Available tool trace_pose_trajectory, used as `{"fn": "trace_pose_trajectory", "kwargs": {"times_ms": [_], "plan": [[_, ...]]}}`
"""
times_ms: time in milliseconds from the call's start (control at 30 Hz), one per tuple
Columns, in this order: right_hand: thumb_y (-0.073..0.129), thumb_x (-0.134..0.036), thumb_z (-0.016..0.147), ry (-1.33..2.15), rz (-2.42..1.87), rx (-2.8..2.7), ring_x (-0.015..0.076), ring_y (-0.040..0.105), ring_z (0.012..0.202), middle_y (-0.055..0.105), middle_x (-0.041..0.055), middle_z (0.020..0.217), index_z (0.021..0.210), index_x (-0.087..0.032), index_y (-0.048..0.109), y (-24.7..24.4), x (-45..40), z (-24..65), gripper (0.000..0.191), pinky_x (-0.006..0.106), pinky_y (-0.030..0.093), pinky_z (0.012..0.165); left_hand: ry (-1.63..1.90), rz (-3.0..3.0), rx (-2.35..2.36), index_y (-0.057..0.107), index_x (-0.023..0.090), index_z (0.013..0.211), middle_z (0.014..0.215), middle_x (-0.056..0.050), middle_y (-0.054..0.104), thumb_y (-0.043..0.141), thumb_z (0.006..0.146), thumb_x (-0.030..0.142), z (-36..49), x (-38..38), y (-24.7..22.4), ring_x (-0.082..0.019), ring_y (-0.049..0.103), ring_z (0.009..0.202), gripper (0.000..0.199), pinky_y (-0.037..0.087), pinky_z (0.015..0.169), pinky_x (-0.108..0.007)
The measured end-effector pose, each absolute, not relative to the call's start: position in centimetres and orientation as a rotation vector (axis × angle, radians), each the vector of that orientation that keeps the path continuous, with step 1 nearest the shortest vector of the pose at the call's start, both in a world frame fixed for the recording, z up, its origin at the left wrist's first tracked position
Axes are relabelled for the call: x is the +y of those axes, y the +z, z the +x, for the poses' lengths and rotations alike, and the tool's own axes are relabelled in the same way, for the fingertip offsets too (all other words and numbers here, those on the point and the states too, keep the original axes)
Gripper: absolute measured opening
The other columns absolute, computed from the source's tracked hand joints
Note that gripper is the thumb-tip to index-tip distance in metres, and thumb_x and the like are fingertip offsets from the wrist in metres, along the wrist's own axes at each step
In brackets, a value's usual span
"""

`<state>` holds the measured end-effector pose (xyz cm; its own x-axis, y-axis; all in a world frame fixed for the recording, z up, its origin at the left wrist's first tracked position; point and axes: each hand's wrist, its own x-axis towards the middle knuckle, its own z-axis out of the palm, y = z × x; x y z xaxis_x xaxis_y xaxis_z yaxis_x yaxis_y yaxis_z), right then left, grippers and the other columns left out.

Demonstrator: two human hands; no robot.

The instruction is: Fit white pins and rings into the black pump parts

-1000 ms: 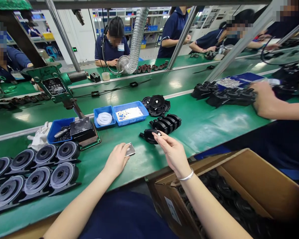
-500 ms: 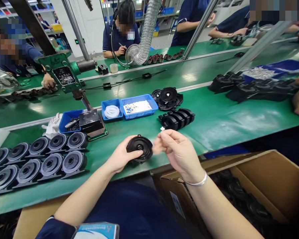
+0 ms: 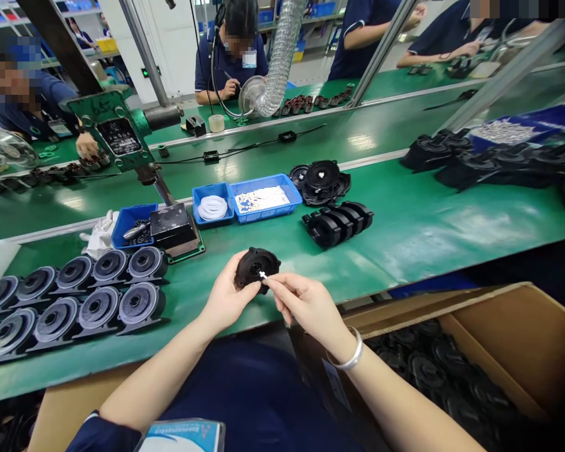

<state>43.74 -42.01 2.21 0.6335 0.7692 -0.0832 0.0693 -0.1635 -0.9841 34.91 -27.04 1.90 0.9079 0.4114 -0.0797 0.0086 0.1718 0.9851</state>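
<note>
My left hand point(image 3: 228, 292) grips a round black plastic housing point(image 3: 250, 260) by its left side, thumb along the near edge, just above the green bench. Between thumb and fingertips, my right hand point(image 3: 306, 307) pinches a small white plastic part point(image 3: 262, 275) with a cross-shaped end. That end is over the middle of the housing; whether it touches the centre hole I cannot tell. Beyond my hands lie a row of black housings point(image 3: 341, 223) standing on edge and a pile of round black parts point(image 3: 322, 176), one with a white piece at its centre.
Left of my hands stand rows of black parts with grey rings point(image 3: 98, 307). Behind are a green hand press point(image 3: 174, 226) and blue trays point(image 3: 266, 198) of white pieces. An open cardboard box point(image 3: 489, 307) of black parts is at lower right. Co-workers sit across the bench.
My right hand has moved left and down, bringing the white part from beside the housing to over its centre. My left hand has tilted the housing and shifted it slightly left.
</note>
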Motion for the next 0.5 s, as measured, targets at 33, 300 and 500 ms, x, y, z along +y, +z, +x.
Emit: {"fn": "trace_pose_trajectory", "kwargs": {"times_ms": [33, 300, 500], "plan": [[0.053, -0.048, 0.096, 0.703, -1.648, -0.712, 0.0084, 0.049, 0.038, 0.052, -0.0049, 0.054, 0.088, -0.016, 0.065, 2.18, -41.98, 43.76, 0.035, 0.020, 0.038, 0.042, 0.302, 1.417, 0.355, 0.054, 0.022, 0.127, 0.127, -0.006, 0.061, 0.073, 0.077, 0.022, 34.86, -27.08, 1.84, -0.021, 0.057, 0.119, 0.053, 0.042, 0.104, -0.031], [0.050, -0.052, 0.097, 0.681, -1.701, -0.749, 0.0095, 0.047, 0.036, 0.051, -0.0048, 0.052, 0.073, -0.019, 0.058, 2.52, -42.06, 43.87, 0.041, 0.022, 0.037, 0.042, 0.413, 1.781, 0.293, 0.055, 0.025, 0.132, 0.135, -0.008, 0.058, 0.062, 0.084, 0.017, 34.26, -27.22, 1.62, -0.025, 0.053, 0.126, 0.049, 0.035, 0.113, -0.038], [0.044, -0.041, 0.102, 0.549, -1.773, -0.892, 0.0107, 0.048, 0.041, 0.049, -0.0040, 0.051, 0.065, -0.020, 0.048, 2.38, -42.20, 43.95, 0.042, 0.024, 0.041, 0.052, 0.478, 1.947, 0.173, 0.049, 0.026, 0.140, 0.143, -0.008, 0.053, 0.055, 0.087, 0.013, 34.20, -27.40, 1.57, -0.024, 0.048, 0.134, 0.054, 0.031, 0.118, -0.040]]}}
